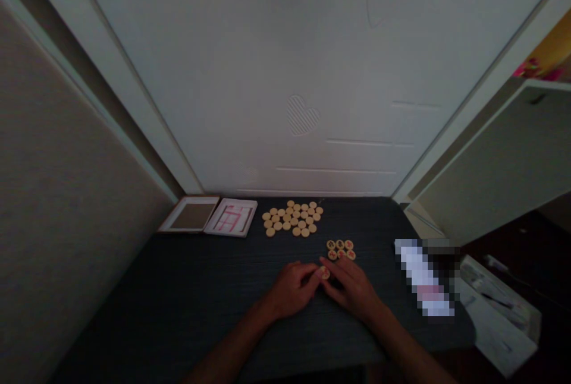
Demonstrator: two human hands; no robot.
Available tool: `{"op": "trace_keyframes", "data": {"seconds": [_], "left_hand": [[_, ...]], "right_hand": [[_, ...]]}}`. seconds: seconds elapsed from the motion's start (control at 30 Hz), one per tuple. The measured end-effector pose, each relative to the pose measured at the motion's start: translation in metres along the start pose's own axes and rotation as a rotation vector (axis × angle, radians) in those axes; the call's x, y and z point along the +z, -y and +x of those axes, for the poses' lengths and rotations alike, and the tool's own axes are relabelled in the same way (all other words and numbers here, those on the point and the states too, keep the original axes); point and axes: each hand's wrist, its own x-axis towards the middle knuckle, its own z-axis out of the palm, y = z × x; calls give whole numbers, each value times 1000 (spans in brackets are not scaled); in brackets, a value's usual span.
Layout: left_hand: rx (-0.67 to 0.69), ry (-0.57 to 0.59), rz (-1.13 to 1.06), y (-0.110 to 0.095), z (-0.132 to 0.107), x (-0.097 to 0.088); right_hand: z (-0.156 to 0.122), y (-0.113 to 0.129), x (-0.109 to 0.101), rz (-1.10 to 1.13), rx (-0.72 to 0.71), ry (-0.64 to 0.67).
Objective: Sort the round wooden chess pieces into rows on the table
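Note:
Both my hands rest on a dark table, fingertips meeting over one round wooden game piece. My left hand pinches that piece from the left with curled fingers. My right hand touches it from the right, fingers closed around its edge. Just beyond my fingers lies a small cluster of face-up pieces with red and dark marks. Farther back sits a larger patch of several plain face-down pieces.
An open box lies at the back left, its lid beside a tray with red lines. A white door or panel rises behind the table. A blurred-out object lies at the right edge.

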Motion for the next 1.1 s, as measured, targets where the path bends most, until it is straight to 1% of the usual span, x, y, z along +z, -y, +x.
{"op": "trace_keyframes", "data": {"seconds": [0.17, 0.23, 0.37, 0.47, 0.53, 0.63, 0.7, 0.87, 1.0, 1.1], "left_hand": [[-29, -25, -119, 2, 0, 3], [-38, -49, -142, 3, 2, 4], [-27, -107, -181, 3, 6, 2], [-33, -123, -198, 4, 10, -1], [-52, -151, -200, 6, 15, -4], [-85, -234, -183, 11, 24, -6], [-84, -261, -130, 12, 31, -6], [-108, -258, 126, 13, 42, -2], [-124, -288, 314, 13, 43, 4], [-116, -300, 415, 13, 41, 5]], "right_hand": [[0, -1, 0, 14, 2, 75], [0, -1, 0, 12, 10, 79], [-1, -2, 1, 2, 4, 37], [-1, -4, 2, 2, 16, -8], [-1, -5, 1, 12, 45, -40], [2, -6, -4, 42, 110, -102], [5, -6, -8, 60, 153, -142], [8, -5, -14, 68, 192, -201], [8, -5, -15, 72, 220, -229], [9, -4, -17, 73, 234, -238]]}}
